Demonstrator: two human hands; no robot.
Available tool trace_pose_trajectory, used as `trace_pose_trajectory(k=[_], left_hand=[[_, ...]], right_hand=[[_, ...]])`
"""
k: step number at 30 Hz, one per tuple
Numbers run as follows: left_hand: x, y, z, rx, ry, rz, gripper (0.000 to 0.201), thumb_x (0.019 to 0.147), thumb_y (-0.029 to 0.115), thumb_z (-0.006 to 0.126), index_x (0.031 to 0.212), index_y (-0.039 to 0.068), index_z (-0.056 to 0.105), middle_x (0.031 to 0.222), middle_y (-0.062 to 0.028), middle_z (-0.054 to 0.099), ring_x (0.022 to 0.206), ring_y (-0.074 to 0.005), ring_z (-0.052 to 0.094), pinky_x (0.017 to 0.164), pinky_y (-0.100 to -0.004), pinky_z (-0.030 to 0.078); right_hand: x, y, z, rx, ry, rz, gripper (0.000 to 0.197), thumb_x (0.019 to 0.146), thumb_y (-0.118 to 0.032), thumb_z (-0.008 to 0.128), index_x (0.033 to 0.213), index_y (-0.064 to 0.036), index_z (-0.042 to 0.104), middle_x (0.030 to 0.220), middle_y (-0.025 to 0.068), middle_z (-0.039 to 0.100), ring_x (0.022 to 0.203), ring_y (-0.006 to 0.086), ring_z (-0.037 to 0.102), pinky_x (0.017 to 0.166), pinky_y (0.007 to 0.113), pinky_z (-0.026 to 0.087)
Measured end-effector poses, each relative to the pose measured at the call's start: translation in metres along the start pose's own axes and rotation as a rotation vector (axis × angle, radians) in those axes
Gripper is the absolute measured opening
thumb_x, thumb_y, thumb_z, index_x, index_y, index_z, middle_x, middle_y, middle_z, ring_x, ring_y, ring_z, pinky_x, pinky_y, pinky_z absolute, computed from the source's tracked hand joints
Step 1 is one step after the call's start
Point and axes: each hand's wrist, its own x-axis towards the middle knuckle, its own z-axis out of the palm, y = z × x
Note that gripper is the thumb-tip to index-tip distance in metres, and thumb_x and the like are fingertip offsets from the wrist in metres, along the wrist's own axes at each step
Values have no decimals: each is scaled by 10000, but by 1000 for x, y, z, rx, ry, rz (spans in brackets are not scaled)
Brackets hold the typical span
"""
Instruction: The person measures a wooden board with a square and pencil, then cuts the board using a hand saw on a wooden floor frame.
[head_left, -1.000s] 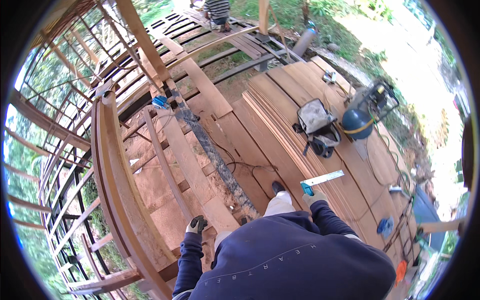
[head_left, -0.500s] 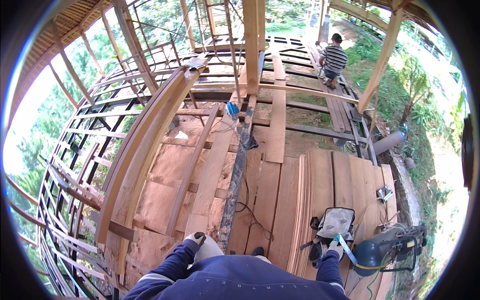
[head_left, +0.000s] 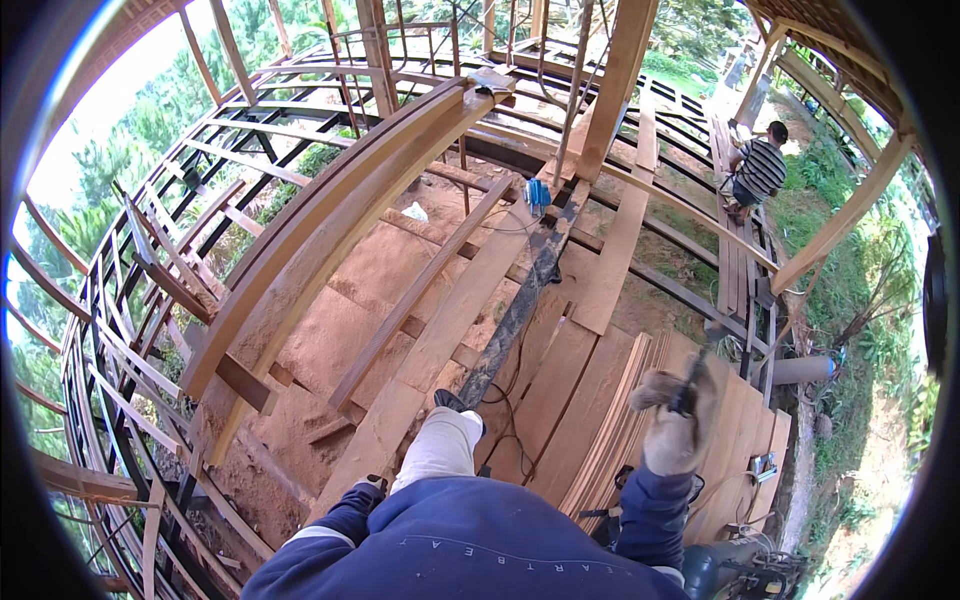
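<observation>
My right hand (head_left: 672,425), in a pale work glove, is raised over the stacked boards at the right. Its fingers are closed round a dark, narrow tool (head_left: 692,385), too smeared by motion to name. My left hand (head_left: 372,484) is low beside my left leg, in a glove with dark patches; its fingers are mostly hidden. My left foot, in a dark shoe (head_left: 455,402), steps onto the planks near a dark-stained beam (head_left: 515,315). A bag's dark strap (head_left: 596,513) shows beside my right forearm, which hides most of the bag.
Long thick timbers (head_left: 330,240) curve along the left over reddish sawdust-covered ground. A blue power tool (head_left: 538,195) with a cord lies on a plank ahead. Dark joists with open gaps spread beyond. A person in a striped shirt (head_left: 762,172) crouches far right. A compressor (head_left: 720,565) stands near right.
My right hand has risen from the bag and moved forward; the light-blue strip it held no longer shows. My left leg has come forward. The view has turned and tilted.
</observation>
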Motion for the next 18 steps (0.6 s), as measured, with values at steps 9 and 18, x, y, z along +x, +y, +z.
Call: trace_pose_trajectory(k=[9, 18], left_hand=[[127, 10, -46, -416, 169, -202, 404, 926, 473, 527, 1112, 171, 720, 1078, -162, 717, 1037, -373, 672, 853, -461, 530], [192, 71, -297, -1405, 324, 67, 252, 938, 234, 671, 1092, 37, 699, 912, -77, 720, 766, -191, 682, 708, -346, 563]], right_hand=[[159, -55, 155, 421, -715, -588, 128, 938, -208, 572, 940, -84, 539, 682, 96, 633, 510, 212, 554, 517, 299, 439], [283, -50, 285, 470, -844, -621, 113, 905, -217, 645, 987, -150, 606, 757, -11, 664, 566, 126, 650, 483, 270, 501]])
